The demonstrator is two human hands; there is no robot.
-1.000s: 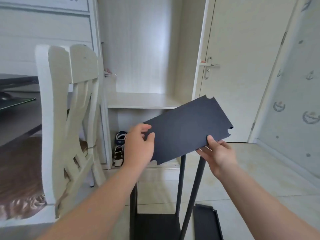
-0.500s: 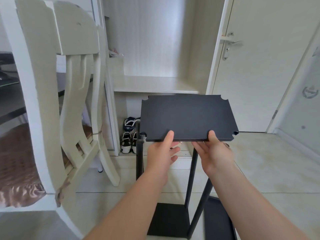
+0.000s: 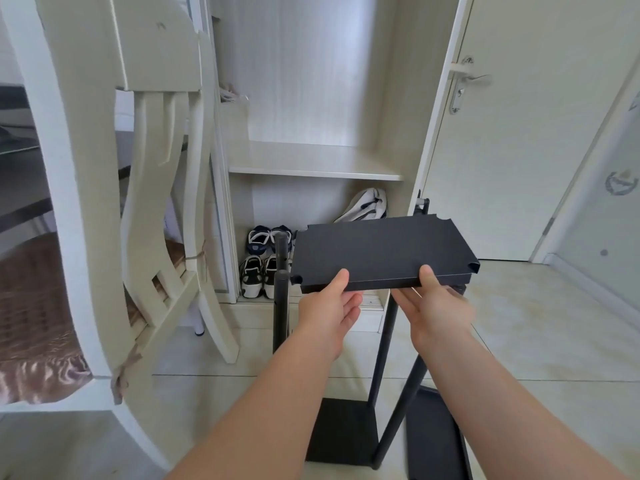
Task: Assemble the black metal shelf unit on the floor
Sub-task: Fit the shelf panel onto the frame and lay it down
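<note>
Shelf panel [image 3: 381, 251] above poles [image 3: 281, 292] — chair [image 3: 114, 188] left.

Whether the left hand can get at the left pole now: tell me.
Probably yes: the left pole stands just beside the left hand with nothing between, but that hand grips the panel, so the right hand must carry it alone.
</note>
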